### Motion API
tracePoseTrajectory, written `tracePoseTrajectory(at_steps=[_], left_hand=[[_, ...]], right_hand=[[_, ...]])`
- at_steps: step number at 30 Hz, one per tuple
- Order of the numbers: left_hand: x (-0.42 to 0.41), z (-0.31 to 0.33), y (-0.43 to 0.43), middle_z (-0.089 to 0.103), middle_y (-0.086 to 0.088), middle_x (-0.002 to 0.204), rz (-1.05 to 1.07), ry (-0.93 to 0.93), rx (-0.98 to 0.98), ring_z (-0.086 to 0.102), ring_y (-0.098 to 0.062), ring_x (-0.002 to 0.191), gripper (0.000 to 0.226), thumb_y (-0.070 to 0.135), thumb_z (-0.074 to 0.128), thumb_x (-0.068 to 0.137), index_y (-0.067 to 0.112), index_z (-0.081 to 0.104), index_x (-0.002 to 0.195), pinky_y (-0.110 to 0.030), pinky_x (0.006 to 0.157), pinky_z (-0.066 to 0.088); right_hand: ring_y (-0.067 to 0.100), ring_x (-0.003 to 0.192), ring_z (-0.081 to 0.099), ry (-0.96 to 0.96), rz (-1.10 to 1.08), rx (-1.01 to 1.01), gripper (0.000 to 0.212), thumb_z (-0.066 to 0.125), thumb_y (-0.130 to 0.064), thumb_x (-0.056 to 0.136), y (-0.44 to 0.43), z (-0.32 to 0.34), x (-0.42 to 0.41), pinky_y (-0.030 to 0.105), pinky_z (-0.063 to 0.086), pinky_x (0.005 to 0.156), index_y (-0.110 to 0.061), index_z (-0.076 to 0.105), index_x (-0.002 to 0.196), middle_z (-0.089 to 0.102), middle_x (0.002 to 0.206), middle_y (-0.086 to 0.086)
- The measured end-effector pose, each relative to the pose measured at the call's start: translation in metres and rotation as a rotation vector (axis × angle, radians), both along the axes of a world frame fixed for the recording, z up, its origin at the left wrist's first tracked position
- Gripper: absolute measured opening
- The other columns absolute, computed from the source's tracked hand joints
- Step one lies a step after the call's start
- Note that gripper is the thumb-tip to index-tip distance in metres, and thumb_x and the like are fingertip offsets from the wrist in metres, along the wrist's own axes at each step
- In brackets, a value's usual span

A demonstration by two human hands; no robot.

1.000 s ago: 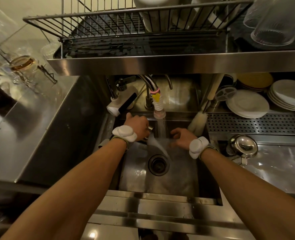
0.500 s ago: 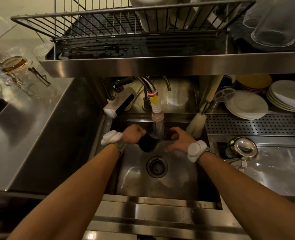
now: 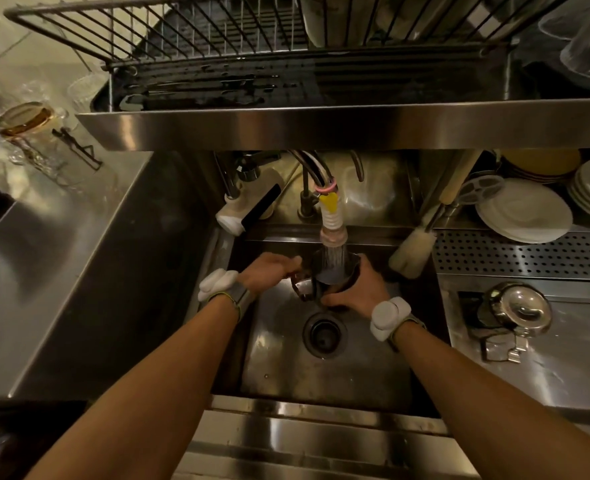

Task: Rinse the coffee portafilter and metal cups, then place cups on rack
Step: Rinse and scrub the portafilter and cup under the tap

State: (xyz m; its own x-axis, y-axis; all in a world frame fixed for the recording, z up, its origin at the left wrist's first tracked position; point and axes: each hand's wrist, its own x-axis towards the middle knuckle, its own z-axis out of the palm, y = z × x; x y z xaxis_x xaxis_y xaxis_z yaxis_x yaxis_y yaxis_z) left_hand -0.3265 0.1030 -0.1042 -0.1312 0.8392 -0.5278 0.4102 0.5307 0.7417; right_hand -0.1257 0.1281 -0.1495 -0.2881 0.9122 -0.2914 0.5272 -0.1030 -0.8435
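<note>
A dark metal cup (image 3: pixel 335 277) with a loop handle stands upright in the sink (image 3: pixel 355 372), right under the running faucet head (image 3: pixel 333 233); water sprays into it. My right hand (image 3: pixel 359 292) wraps around the cup's right side and base. My left hand (image 3: pixel 272 271) grips the cup at its left, by the handle. A second shiny metal cup (image 3: pixel 518 313) lies on the counter to the right of the sink. The wire rack (image 3: pixel 217 36) sits on the shelf overhead. No portafilter can be made out.
The drain (image 3: pixel 324 334) lies just below my hands. A bottle brush (image 3: pixel 413 251) leans at the sink's back right, and a dispenser (image 3: pixel 248 209) stands at the back left. Stacked plates (image 3: pixel 525 209) sit at the right, with glassware (image 3: pixel 27 116) on the left counter.
Both hands have closed in on the metal cup, which now stands upright under the spray. Before, the left hand held a dark item alone and the right hand was spread beside it.
</note>
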Motion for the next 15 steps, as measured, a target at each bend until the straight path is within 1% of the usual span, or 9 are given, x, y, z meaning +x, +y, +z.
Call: tracePoseTrajectory(at_steps=[1, 2, 4, 7, 9, 12, 13, 15], left_hand=[[-0.004, -0.003, 0.000, 0.069, -0.009, 0.104, 0.009, 0.053, 0.014, 0.063, -0.017, 0.097, 0.035, 0.033, 0.051, 0.095, 0.005, 0.070, 0.103, -0.028, 0.083, 0.047], [-0.007, -0.005, 0.000, 0.069, -0.009, 0.103, 0.018, 0.100, 0.031, 0.062, -0.018, 0.098, 0.035, 0.033, 0.049, 0.096, 0.005, 0.071, 0.103, -0.029, 0.087, 0.045], [-0.011, -0.008, 0.000, 0.069, -0.012, 0.101, 0.041, 0.170, 0.057, 0.061, -0.018, 0.094, 0.034, 0.030, 0.048, 0.096, 0.005, 0.071, 0.100, -0.027, 0.085, 0.042], [-0.015, -0.010, 0.003, 0.069, -0.016, 0.105, 0.077, 0.214, 0.070, 0.063, -0.027, 0.101, 0.035, 0.031, 0.049, 0.096, 0.004, 0.070, 0.100, -0.033, 0.091, 0.045], [-0.018, -0.011, 0.003, 0.069, -0.016, 0.106, 0.069, 0.244, 0.078, 0.062, -0.030, 0.104, 0.033, 0.032, 0.049, 0.095, 0.007, 0.070, 0.098, -0.034, 0.091, 0.045], [-0.020, -0.016, 0.001, 0.069, -0.014, 0.106, 0.031, 0.260, 0.074, 0.063, -0.029, 0.105, 0.031, 0.033, 0.050, 0.094, 0.009, 0.070, 0.098, -0.031, 0.089, 0.044], [-0.020, -0.018, 0.000, 0.069, -0.014, 0.106, 0.030, 0.261, 0.071, 0.062, -0.029, 0.105, 0.030, 0.033, 0.051, 0.094, 0.010, 0.070, 0.099, -0.029, 0.087, 0.043], [-0.020, -0.019, -0.001, 0.069, -0.014, 0.106, 0.027, 0.266, 0.067, 0.062, -0.029, 0.105, 0.030, 0.033, 0.051, 0.094, 0.010, 0.070, 0.098, -0.029, 0.087, 0.043]], right_hand=[[0.019, 0.113, 0.054, -0.010, -0.021, -0.001, 0.101, 0.091, -0.034, 0.042, 0.000, -0.002, 0.001, 0.021, 0.040, 0.085, -0.021, 0.038, 0.128, 0.057, 0.125, -0.001], [0.019, 0.113, 0.054, -0.010, -0.053, 0.000, 0.101, 0.091, -0.033, 0.043, 0.001, -0.004, 0.001, 0.022, 0.040, 0.086, -0.021, 0.038, 0.128, 0.057, 0.126, -0.001], [0.016, 0.110, 0.053, 0.005, -0.067, 0.010, 0.099, 0.090, -0.034, 0.043, 0.000, -0.005, -0.004, 0.021, 0.039, 0.085, -0.022, 0.038, 0.127, 0.057, 0.124, -0.002], [0.012, 0.102, 0.055, 0.011, 0.018, -0.012, 0.097, 0.087, -0.043, 0.039, -0.002, -0.006, -0.009, 0.017, 0.042, 0.078, -0.027, 0.039, 0.122, 0.057, 0.111, -0.011], [0.011, 0.103, 0.054, 0.003, 0.015, -0.013, 0.101, 0.086, -0.044, 0.036, -0.001, -0.008, -0.002, 0.020, 0.041, 0.081, -0.027, 0.039, 0.123, 0.057, 0.114, -0.010], [0.011, 0.102, 0.051, -0.001, -0.053, 0.016, 0.100, 0.090, -0.036, 0.041, 0.005, -0.008, 0.001, 0.023, 0.040, 0.084, -0.023, 0.039, 0.126, 0.057, 0.120, -0.005], [0.010, 0.101, 0.050, 0.006, -0.046, 0.020, 0.098, 0.090, -0.037, 0.041, 0.005, -0.007, -0.001, 0.022, 0.040, 0.084, -0.024, 0.039, 0.124, 0.057, 0.117, -0.007], [0.007, 0.098, 0.051, 0.022, -0.004, 0.003, 0.096, 0.087, -0.045, 0.036, 0.002, -0.006, -0.006, 0.016, 0.040, 0.078, -0.031, 0.039, 0.118, 0.055, 0.107, -0.015]])
